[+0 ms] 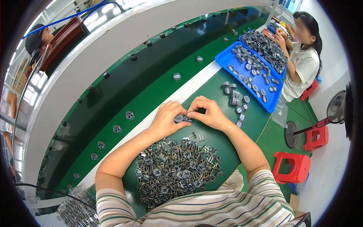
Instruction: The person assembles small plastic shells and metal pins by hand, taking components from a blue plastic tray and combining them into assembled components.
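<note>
You are sitting at a green counter (249,125), with a dark green conveyor belt (151,75) running past it beyond a white strip. Small round parts are riding spaced out on the belt. To your right a blue tray (227,57) is lying on the counter, holding grey round caps, and a second tray behind it is heaped with them. A person in a light shirt (304,64) is working at that far tray. Red stools (293,166) are standing on the floor at right, near a fan.

Right in front of your chest a big pile of small dark pinned parts (176,172) is spreading over the counter. A short row of finished grey caps (236,100) is lying between your hands and the blue tray.

Your left hand (166,119) is pinching a small grey round piece (179,118), grip closed on it, just above the counter beyond the pile. Your right hand (210,113) is meeting it from the other side, fingertips closed on the same piece at its right edge, hands touching. What else sits between the fingers is too small to tell.
</note>
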### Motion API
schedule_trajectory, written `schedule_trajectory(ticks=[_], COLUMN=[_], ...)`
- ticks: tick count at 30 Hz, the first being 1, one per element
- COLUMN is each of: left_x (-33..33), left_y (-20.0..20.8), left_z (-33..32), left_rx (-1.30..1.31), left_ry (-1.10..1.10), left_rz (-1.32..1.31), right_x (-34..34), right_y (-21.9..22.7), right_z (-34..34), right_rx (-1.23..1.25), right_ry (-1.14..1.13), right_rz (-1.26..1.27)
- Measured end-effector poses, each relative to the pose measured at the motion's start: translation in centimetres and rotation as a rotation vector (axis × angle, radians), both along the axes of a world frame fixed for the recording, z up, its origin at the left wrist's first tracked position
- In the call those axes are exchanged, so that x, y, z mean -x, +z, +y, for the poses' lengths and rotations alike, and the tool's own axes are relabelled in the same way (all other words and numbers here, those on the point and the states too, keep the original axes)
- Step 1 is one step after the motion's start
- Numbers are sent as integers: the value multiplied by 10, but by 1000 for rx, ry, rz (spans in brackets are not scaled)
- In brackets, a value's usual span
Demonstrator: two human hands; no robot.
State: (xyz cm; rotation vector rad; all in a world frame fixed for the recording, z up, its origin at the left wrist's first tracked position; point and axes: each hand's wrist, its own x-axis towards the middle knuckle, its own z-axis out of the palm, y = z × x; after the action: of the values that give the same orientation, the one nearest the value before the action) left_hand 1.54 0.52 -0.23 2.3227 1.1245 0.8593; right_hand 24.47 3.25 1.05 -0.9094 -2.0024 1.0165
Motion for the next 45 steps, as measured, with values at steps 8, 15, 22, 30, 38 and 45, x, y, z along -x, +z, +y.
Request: schedule_trajectory(ticks=[8,15,22,30,38,45], left_x=[0,0,0,0,-1,-1], left_y=[2,2,-1,-5,-3,-5], left_z=[-2,-1,0,0,1,-1], left_rx=[3,58,63,6,-22,91], left_ry=[13,27,37,13,-6,-2], left_rz=[0,8,11,-18,-75,-46], right_x=[2,12,-5,-9,-9,-16], right_y=[-7,-1,17,14,10,39], right_z=[-2,-13,-9,-7,-3,-14], right_rx=[-280,-388,82,60,29,296], right_ry=[-5,-85,27,21,79,339], right_rz=[-172,-270,-178,-179,-246,-332])
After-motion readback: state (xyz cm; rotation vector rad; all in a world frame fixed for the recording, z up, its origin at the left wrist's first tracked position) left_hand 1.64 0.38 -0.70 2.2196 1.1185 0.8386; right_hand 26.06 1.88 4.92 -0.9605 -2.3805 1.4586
